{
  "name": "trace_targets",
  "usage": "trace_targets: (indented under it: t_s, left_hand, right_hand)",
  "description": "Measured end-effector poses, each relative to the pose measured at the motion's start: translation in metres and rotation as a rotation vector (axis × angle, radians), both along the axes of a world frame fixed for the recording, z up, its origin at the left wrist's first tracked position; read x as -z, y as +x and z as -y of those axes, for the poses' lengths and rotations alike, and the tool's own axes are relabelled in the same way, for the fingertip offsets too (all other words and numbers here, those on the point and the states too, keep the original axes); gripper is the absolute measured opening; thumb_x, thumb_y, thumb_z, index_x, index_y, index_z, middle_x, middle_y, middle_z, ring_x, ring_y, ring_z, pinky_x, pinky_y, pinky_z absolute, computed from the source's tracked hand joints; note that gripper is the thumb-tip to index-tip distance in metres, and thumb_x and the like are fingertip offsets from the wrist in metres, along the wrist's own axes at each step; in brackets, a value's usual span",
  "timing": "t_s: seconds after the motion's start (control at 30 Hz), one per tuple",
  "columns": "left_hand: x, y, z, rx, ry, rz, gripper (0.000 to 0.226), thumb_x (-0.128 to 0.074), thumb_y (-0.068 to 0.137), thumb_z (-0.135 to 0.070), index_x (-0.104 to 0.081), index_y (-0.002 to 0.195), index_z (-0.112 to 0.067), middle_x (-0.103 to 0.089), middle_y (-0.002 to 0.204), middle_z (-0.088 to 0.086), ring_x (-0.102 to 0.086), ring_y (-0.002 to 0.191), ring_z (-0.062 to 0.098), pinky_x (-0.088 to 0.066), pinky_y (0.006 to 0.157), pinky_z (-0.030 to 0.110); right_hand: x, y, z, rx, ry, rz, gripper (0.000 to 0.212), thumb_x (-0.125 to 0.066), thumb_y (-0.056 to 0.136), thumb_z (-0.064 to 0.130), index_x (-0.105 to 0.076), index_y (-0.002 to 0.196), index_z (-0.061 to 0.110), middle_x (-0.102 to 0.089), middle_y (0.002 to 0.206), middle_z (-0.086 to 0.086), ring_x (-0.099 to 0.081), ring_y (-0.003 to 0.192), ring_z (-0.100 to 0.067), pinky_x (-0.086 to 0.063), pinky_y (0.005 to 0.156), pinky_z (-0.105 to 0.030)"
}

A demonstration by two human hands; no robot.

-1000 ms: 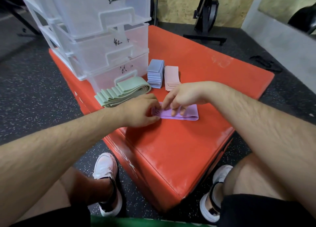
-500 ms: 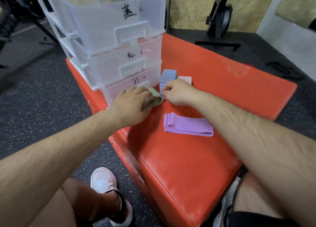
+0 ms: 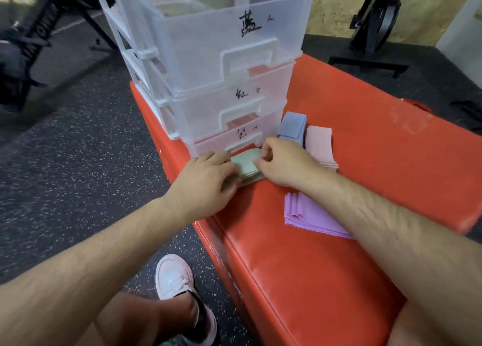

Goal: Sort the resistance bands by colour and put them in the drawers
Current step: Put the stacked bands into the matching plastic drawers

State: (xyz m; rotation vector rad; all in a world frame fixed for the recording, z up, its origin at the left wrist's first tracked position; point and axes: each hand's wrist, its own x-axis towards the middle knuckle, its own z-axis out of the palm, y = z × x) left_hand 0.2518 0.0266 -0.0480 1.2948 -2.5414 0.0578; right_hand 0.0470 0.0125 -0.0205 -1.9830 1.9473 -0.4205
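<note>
A stack of green resistance bands (image 3: 246, 166) lies in front of the lowest drawer of a clear plastic drawer unit (image 3: 224, 66) with handwritten labels. My left hand (image 3: 206, 178) grips the stack's left end and my right hand (image 3: 284, 162) pinches its right end. Behind my right hand stand a blue stack (image 3: 291, 128) and a pink stack (image 3: 320, 145). A purple stack (image 3: 310, 214) lies nearer me, partly under my right forearm. All rest on a red padded box (image 3: 326, 254).
The drawers are pulled out stepwise and look mostly bare inside. Dark speckled rubber floor (image 3: 78, 150) surrounds the box, with my white shoe (image 3: 174, 278) beside it. A black exercise machine (image 3: 373, 25) stands at the back right, another dark frame (image 3: 31, 40) at the back left.
Both hands left the purple stack and went forward to the green stack, closing on its two ends and bunching it shorter. The camera has leaned closer to the drawers.
</note>
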Motion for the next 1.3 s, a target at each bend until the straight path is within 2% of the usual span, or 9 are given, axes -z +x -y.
trace_targets:
  t_s: [0.17,0.3,0.4,0.53,0.77,0.93,1.07,1.2,1.3]
  left_hand:
    - [0.001,-0.002,0.004,-0.035,-0.094,-0.022,0.018,-0.049,0.086,-0.036,-0.06,0.083,-0.022,-0.058,0.088,-0.006,-0.058,0.088,0.024,-0.039,0.075,0.036]
    - [-0.004,-0.005,0.006,-0.033,-0.047,-0.077,0.017,-0.064,0.078,-0.032,-0.057,0.087,-0.019,-0.057,0.091,-0.001,-0.058,0.088,0.028,-0.039,0.074,0.036]
    - [-0.007,-0.006,0.006,-0.03,0.026,-0.093,0.042,-0.074,0.073,-0.038,-0.056,0.107,-0.019,-0.053,0.11,-0.001,-0.055,0.102,0.026,-0.042,0.084,0.037]
    - [-0.008,-0.003,0.005,0.028,0.169,-0.022,0.089,-0.074,0.073,-0.056,-0.037,0.147,-0.022,-0.047,0.141,-0.001,-0.046,0.129,0.021,-0.034,0.107,0.036]
    - [-0.025,0.0,0.004,0.01,0.427,-0.17,0.058,-0.071,0.074,-0.061,-0.056,0.114,-0.022,-0.059,0.102,-0.006,-0.055,0.094,0.014,-0.046,0.085,0.034]
    - [-0.05,0.007,-0.018,0.008,0.608,-0.335,0.039,-0.075,0.085,-0.034,-0.056,0.117,-0.023,-0.061,0.102,-0.009,-0.064,0.086,0.007,-0.046,0.069,0.01]
    - [-0.074,0.012,-0.04,0.049,0.465,-0.288,0.045,-0.069,0.087,-0.046,-0.054,0.124,-0.027,-0.057,0.107,-0.021,-0.061,0.095,0.001,-0.046,0.079,0.012]
    - [-0.108,0.024,-0.064,0.051,0.34,-0.195,0.048,-0.063,0.085,-0.056,-0.054,0.126,-0.032,-0.055,0.111,-0.021,-0.054,0.105,-0.003,-0.043,0.087,0.013]
    - [-0.139,0.034,-0.076,0.049,0.29,-0.12,0.045,-0.064,0.086,-0.056,-0.05,0.126,-0.042,-0.052,0.112,-0.024,-0.053,0.105,-0.005,-0.044,0.087,0.014]
  right_hand:
    - [-0.007,0.005,0.002,0.088,0.17,0.205,0.031,-0.074,0.08,0.032,-0.056,0.1,0.017,-0.063,0.09,0.003,-0.061,0.084,-0.017,-0.045,0.064,-0.028]
    - [-0.004,0.001,0.006,0.052,0.272,0.159,0.03,-0.074,0.071,0.038,-0.068,0.092,0.017,-0.069,0.09,-0.001,-0.066,0.082,-0.02,-0.052,0.07,-0.035]
    - [-0.003,-0.007,0.005,-0.043,0.238,0.163,0.028,-0.075,0.063,0.04,-0.063,0.084,0.026,-0.062,0.091,0.005,-0.059,0.069,-0.013,-0.046,0.055,-0.028]
    - [-0.007,-0.014,-0.005,-0.225,0.225,0.158,0.035,-0.079,0.062,0.033,-0.056,0.088,0.026,-0.061,0.082,0.01,-0.056,0.068,-0.007,-0.046,0.059,-0.028]
    - [-0.034,-0.028,-0.014,-0.322,0.147,0.283,0.036,-0.075,0.058,0.036,-0.059,0.09,0.031,-0.068,0.083,0.007,-0.066,0.074,-0.018,-0.059,0.064,-0.041]
    - [-0.059,-0.046,-0.025,-0.328,0.078,0.289,0.039,-0.07,0.054,0.041,-0.061,0.09,0.033,-0.069,0.084,0.011,-0.065,0.075,-0.012,-0.057,0.072,-0.039]
    - [-0.075,-0.053,-0.039,-0.356,0.036,0.327,0.037,-0.075,0.06,0.035,-0.062,0.095,0.031,-0.071,0.087,0.01,-0.065,0.077,-0.009,-0.057,0.076,-0.041]
    - [-0.096,-0.047,-0.058,-0.43,-0.014,0.357,0.05,-0.077,0.071,0.029,-0.062,0.117,0.041,-0.069,0.11,0.02,-0.065,0.1,0.001,-0.053,0.091,-0.024]
    - [-0.108,-0.039,-0.069,-0.482,-0.06,0.376,0.043,-0.077,0.074,0.027,-0.065,0.114,0.034,-0.069,0.107,0.019,-0.063,0.101,0.002,-0.051,0.092,-0.028]
